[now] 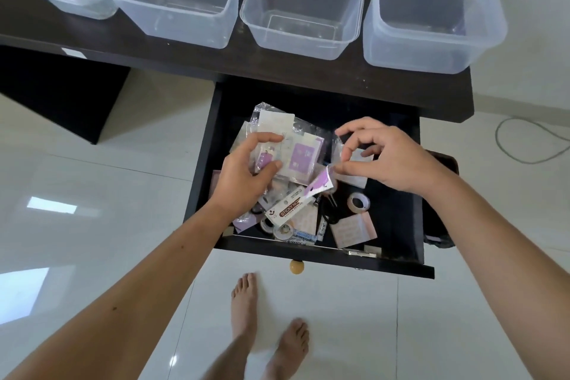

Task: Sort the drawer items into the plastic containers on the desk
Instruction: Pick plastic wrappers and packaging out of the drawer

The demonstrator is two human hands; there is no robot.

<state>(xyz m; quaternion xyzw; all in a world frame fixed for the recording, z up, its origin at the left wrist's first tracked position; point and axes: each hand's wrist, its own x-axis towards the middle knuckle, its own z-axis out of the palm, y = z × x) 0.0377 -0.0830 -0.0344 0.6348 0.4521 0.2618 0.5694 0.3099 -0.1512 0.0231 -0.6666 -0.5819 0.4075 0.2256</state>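
Four clear plastic tubs [300, 14] line the dark desk [191, 58] across the frame's top; mid-frame, over the open drawer [398, 219], your left hand [243, 177] pinches glossy packets [296, 151], your right hand [388, 157] a purple-tipped wrapper [320, 180].

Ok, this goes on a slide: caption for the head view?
Both hands pick packets from the open drawer below four empty plastic containers on the desk.
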